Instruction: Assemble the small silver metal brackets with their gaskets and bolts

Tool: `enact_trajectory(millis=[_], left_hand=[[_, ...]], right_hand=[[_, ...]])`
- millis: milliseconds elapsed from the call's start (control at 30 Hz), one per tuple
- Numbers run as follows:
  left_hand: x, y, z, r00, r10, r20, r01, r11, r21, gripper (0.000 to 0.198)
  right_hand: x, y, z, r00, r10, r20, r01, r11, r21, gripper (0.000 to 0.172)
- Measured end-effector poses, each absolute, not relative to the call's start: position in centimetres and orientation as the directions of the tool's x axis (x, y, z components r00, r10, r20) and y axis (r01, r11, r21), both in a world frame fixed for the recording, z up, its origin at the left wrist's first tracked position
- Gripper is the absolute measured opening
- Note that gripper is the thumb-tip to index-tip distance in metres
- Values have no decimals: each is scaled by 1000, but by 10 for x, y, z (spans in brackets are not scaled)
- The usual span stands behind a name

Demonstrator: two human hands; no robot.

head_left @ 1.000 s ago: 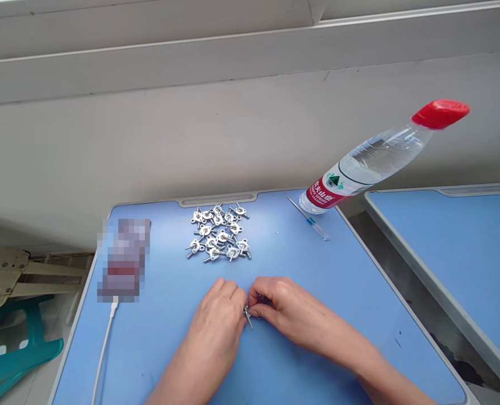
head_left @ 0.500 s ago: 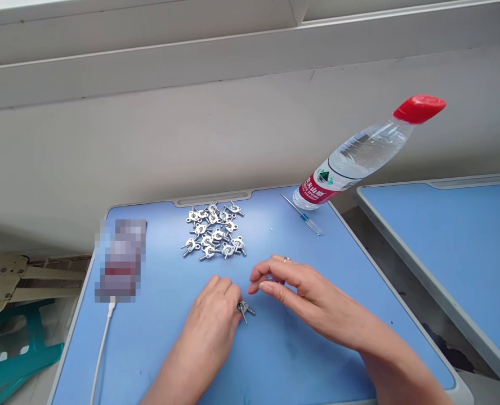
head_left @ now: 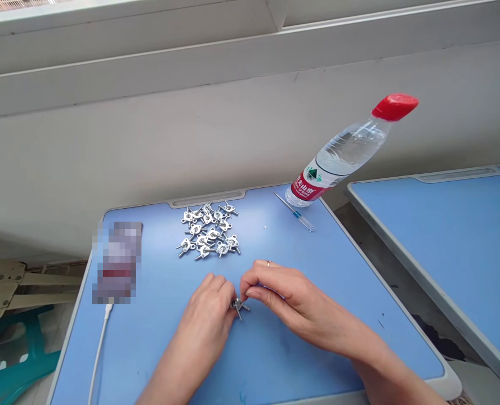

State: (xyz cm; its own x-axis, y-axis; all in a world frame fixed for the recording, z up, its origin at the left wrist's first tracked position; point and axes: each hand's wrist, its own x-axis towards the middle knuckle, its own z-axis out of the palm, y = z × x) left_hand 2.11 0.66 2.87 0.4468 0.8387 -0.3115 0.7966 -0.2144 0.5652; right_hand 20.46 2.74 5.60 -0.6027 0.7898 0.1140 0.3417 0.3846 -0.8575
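Both hands are together at the near middle of the blue desk (head_left: 317, 343), clamped from either side on one small metal wing screw (head_left: 237, 305). The left hand (head_left: 203, 315) comes in from the lower left, with its fingertips against the part. The right hand (head_left: 292, 298), wearing a gold ring (head_left: 268, 262), closes from the right with thumb and index finger on the part. The screw sits between the hands, with its shank angled down toward the person and partly hidden by the fingers. Just beyond the hands, a loose pile of similar metal wing screws (head_left: 208, 230) lies on the desk. Left of the pile is a pixelated object (head_left: 117, 261), too blurred to identify, with a white cable (head_left: 98, 354) running from its near end off the desk. To the right, a small blue-handled screwdriver (head_left: 294, 212) lies near the far edge beside a water bottle (head_left: 343, 152) with a red cap (head_left: 394, 107). A second blue desk (head_left: 440, 225) stands to the right, a teal stool (head_left: 22, 360) sits low on the left, and a grey wall (head_left: 233, 140) runs behind.
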Motion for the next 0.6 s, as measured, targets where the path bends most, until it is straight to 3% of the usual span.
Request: enact_trajectory(millis=[600], left_hand=[[21, 5, 27, 450, 843, -295, 784, -216, 582, 17]], right_hand=[[204, 25, 52, -640, 757, 133, 406, 480, -777, 24]])
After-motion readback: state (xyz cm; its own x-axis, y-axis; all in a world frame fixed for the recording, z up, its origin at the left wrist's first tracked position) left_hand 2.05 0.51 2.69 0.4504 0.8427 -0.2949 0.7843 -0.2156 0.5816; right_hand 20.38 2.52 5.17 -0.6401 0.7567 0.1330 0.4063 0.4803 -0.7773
